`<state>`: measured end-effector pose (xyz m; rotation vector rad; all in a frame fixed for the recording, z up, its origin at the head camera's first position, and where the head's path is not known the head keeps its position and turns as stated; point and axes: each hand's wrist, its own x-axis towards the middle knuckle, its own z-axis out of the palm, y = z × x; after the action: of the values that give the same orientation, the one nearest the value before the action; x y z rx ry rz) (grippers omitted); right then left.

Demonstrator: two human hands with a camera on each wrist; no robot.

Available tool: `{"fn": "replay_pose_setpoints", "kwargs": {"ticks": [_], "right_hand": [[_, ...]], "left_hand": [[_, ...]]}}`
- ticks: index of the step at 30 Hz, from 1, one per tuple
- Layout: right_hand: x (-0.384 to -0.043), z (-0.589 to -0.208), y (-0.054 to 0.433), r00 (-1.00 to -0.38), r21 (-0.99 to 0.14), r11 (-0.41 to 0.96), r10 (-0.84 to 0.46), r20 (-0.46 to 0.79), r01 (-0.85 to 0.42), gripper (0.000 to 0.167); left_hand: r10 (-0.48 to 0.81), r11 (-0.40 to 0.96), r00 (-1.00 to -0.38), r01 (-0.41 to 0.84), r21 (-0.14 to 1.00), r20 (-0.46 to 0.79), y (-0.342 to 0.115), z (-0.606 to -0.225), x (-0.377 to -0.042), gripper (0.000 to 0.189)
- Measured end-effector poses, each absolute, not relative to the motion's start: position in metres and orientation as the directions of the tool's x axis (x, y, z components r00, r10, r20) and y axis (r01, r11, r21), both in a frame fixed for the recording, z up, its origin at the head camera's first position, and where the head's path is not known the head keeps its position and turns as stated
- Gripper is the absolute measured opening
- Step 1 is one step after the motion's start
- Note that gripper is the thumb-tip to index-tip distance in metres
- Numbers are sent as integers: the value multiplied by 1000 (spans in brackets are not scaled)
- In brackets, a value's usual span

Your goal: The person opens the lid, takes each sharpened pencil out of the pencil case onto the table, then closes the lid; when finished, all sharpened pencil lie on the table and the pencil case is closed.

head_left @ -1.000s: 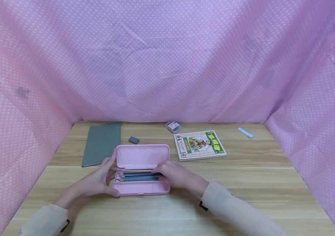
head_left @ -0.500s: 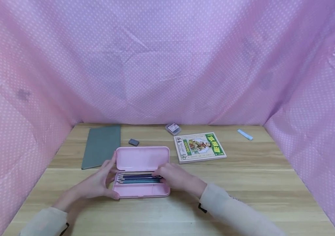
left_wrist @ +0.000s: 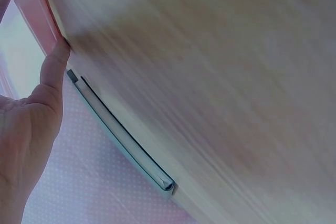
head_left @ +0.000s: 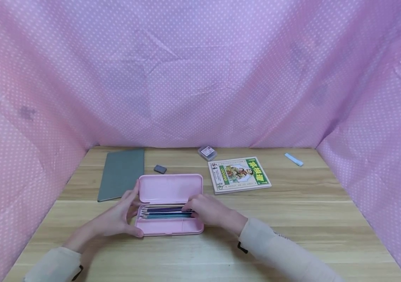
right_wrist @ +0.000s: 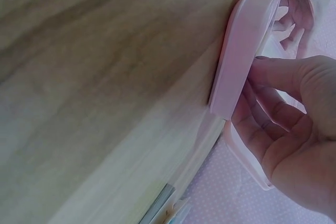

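Observation:
A pink pencil case (head_left: 159, 226) lies unfolded on the table, its lid (head_left: 171, 188) tipped back. Several coloured pencils (head_left: 165, 215) lie in its rear compartment, points to the left. My left hand (head_left: 113, 219) touches the case's left end, thumb at the front corner and a straight index finger along the lid's edge. My right hand (head_left: 209, 211) reaches into the right end. Its curled thumb and fingers pinch at the pencils' right ends; the fingertips are partly hidden. In the right wrist view, the thumb (right_wrist: 278, 74) sits just over the case wall (right_wrist: 244, 51).
Behind the case are a grey-green notebook (head_left: 122, 174), a dark eraser (head_left: 160, 169) and a small clear plastic box (head_left: 207, 153). An illustrated book (head_left: 239, 175) lies to the right. Farther right is a light-blue strip-shaped object (head_left: 293, 159). Pink dotted cloth (head_left: 200, 78) surrounds the wooden table (head_left: 292, 219).
The pencils have shifted slightly in the compartment, with a purple one now showing more. Both hands stay in nearly the same places.

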<state>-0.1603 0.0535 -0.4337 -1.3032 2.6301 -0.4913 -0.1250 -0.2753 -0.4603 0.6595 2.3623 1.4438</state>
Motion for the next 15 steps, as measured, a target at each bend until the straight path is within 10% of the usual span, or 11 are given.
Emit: {"fn": "replay_pose_setpoints", "kwargs": {"ticks": [15], "right_hand": [[-159, -435, 51, -609, -346, 574, -793, -11, -742, 37]], "left_hand": [[514, 408, -858, 223, 885, -21, -276, -460, -125, 152]]}}
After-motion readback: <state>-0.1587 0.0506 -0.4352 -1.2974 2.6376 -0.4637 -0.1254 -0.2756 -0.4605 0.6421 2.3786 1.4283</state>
